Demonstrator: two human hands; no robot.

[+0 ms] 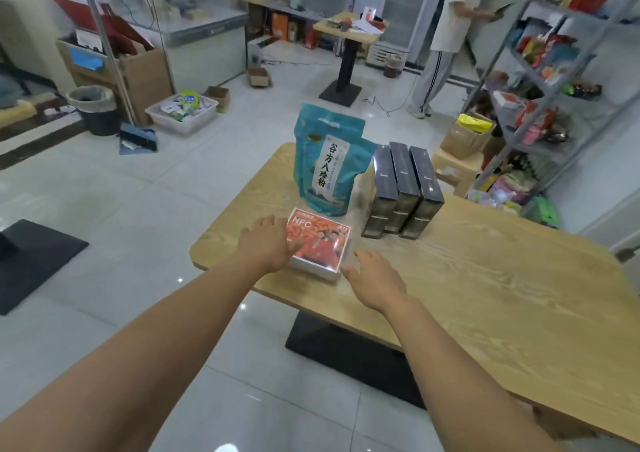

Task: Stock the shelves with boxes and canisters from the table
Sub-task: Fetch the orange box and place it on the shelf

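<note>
The metal shelves stood well off to the right, already crowded with goods. On the wooden table a tall teal pouch stood beside three dark boxes set upright in a row. The red box lay flat near the table's front corner, just before the pouch. The left hand lay against its left side with the fingers spread and not yet clamped. The right hand hovered open just beside its near right corner. A sound lift probably called for both palms to press opposite sides evenly and raise the box level, clear of the pouch behind.
</note>
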